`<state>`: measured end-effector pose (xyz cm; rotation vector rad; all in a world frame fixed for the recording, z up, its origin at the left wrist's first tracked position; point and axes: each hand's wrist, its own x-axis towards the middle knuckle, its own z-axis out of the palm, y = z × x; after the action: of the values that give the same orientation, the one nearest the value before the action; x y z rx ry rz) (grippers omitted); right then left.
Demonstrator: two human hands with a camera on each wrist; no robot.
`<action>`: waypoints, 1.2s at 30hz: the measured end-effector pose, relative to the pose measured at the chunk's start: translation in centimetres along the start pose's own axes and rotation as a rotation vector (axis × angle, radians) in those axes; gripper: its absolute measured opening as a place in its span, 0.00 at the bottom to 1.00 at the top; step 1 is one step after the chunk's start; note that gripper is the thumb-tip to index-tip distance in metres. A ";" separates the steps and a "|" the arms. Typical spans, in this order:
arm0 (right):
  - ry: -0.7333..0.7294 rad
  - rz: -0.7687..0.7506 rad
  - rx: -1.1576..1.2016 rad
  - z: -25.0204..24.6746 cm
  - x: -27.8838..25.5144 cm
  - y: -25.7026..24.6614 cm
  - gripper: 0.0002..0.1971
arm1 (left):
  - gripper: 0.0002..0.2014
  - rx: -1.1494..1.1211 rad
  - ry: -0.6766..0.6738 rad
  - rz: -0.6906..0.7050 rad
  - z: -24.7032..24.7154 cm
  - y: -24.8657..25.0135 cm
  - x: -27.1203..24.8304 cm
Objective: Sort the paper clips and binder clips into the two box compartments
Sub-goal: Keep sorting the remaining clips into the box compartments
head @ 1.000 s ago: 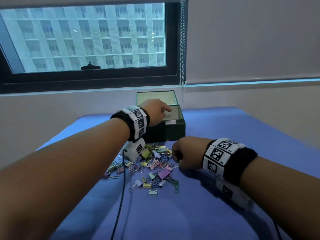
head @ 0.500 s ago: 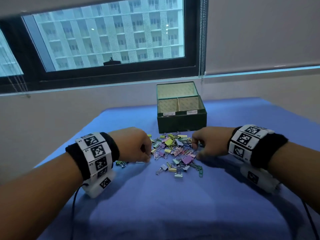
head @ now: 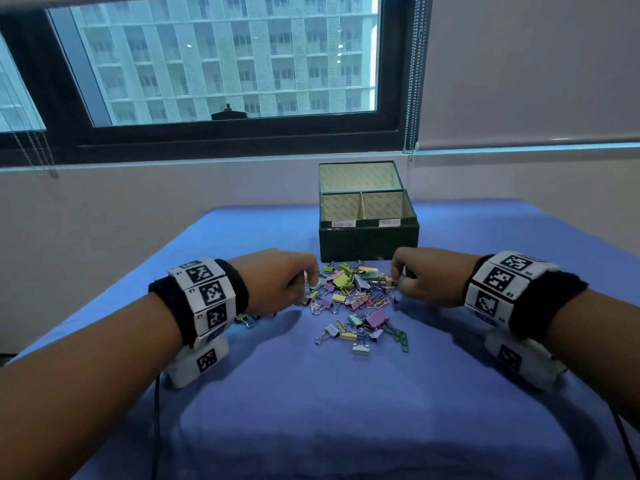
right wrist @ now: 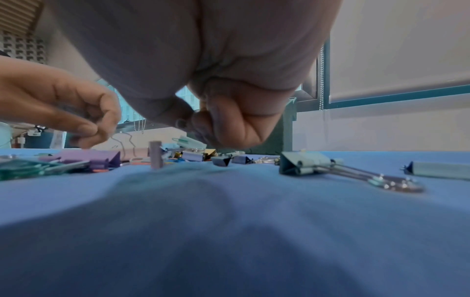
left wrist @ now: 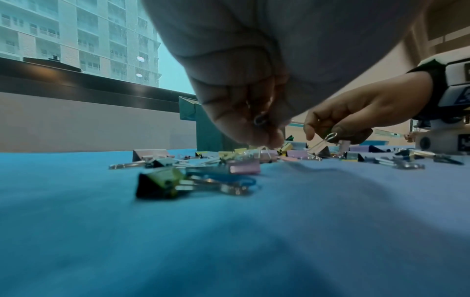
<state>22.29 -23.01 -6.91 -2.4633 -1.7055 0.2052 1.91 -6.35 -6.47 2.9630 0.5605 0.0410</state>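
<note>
A heap of pastel binder clips and paper clips (head: 353,299) lies on the blue cloth in front of the dark green box (head: 369,242). The box has two labelled compartments and its lid stands up behind. My left hand (head: 306,284) is at the heap's left edge, and its fingertips (left wrist: 269,140) pinch the wire handle of a pink binder clip (left wrist: 264,155). At the heap's right edge, my right hand (head: 401,280) has thumb and forefinger pinching a binder clip's wire loop (left wrist: 329,137). From the right wrist view the right hand's fingers (right wrist: 229,124) are curled tight.
Blue cloth (head: 311,410) covers the table. Loose clips lie apart from the heap: a green one (head: 244,319) by my left wrist, a grey-green one (right wrist: 305,163) near the right. A wall and window stand behind the box, and cables trail from both wrists.
My left hand came down from over the box to the heap's left edge and took hold of a clip. The right hand stayed at the heap's right side.
</note>
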 end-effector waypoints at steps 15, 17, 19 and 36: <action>-0.015 -0.045 -0.049 -0.3 0.0 0.0 0.03 | 0.05 0.105 -0.092 -0.012 0.5 -0.6 0.6; -0.044 -0.117 -0.044 -0.2 -0.1 -0.3 0.09 | 0.06 0.104 -0.021 0.034 0.6 -0.5 0.4; -0.066 -0.164 -0.070 -0.1 0.0 -0.6 0.13 | 0.06 0.077 0.064 0.072 0.6 -0.6 0.2; 0.094 -0.167 -0.014 -1.1 -0.3 -0.4 0.03 | 0.03 0.022 0.073 0.057 0.1 -0.4 0.0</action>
<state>22.04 -23.18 -5.77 -2.2853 -1.8657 0.0587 1.74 -5.95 -6.60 3.0084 0.4884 0.1504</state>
